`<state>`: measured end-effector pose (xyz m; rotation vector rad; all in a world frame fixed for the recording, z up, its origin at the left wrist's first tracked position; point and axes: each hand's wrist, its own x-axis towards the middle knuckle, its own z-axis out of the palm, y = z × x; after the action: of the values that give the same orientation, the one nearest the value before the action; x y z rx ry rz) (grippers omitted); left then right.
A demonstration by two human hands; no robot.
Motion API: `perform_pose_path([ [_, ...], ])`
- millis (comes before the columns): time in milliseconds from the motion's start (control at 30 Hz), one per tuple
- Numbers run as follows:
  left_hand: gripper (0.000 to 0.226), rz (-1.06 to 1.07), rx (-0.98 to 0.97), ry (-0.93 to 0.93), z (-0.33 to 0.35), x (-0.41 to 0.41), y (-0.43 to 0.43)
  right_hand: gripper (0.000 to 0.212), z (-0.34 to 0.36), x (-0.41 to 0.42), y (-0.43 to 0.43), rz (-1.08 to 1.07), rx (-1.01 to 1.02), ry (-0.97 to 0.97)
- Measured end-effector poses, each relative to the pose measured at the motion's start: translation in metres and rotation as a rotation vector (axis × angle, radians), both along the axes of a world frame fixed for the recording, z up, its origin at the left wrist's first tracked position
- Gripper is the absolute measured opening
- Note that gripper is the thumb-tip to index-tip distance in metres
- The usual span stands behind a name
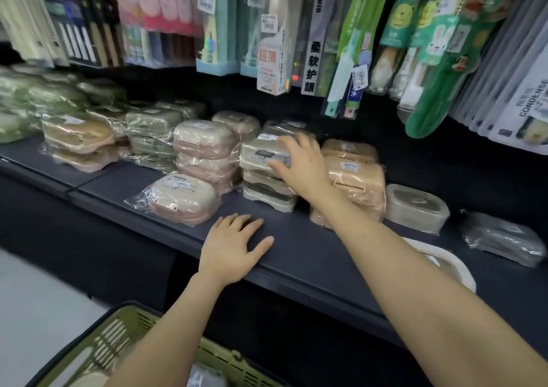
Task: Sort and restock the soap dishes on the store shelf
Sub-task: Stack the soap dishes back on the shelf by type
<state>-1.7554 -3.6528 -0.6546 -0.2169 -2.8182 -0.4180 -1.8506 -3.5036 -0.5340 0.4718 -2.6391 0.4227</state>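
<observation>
At the far left of the shelf (148, 185), green dishes (35, 105) sit stacked, then a beige pile (77, 140), a grey-green pile (151, 131) and a pink pile (204, 149), all already grouped by colour. One pink dish (184, 198) lies alone in front of them, not yet stacked. Below, a green basket (118, 342) holds a little more stock, too blurred to count.

The left hand (234, 244) rests flat on the shelf's front edge, fingers released and holding nothing. The right hand (299, 161) reaches onto the cream stack (267, 188), fingers bent over the top dish (258, 152) with the thumb against its front, grasping it. Just beside it stands a peach pile (353, 179).

Further right, a cream dish (415, 208), a dark grey dish (501, 238) and a white dish (444, 265) lie loose and apart. I judge the sorting more than half done, with these strays and the basket left.
</observation>
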Motion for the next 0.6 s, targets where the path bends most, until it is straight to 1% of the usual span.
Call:
perform_pose_path([
  [167,0.088,0.014,-0.038,-0.005,-0.001,-0.001,0.000,0.057,-0.003,-0.009,0.002,-0.127,0.088,0.053],
  [367,0.090,0.017,-0.071,-0.027,0.001,-0.001,0.000,0.059,-0.001,-0.012,-0.003,-0.185,0.178,-0.008],
  [467,0.090,0.022,-0.088,-0.031,0.002,0.000,0.000,0.062,-0.002,-0.006,-0.003,-0.211,0.260,0.017],
  [533,0.089,0.022,-0.089,-0.033,0.002,0.000,0.000,0.062,-0.005,0.009,0.001,-0.172,0.232,0.090],
  [600,0.088,0.018,-0.094,-0.030,0.003,0.000,0.001,0.058,-0.013,0.032,0.011,-0.086,0.109,0.215],
])
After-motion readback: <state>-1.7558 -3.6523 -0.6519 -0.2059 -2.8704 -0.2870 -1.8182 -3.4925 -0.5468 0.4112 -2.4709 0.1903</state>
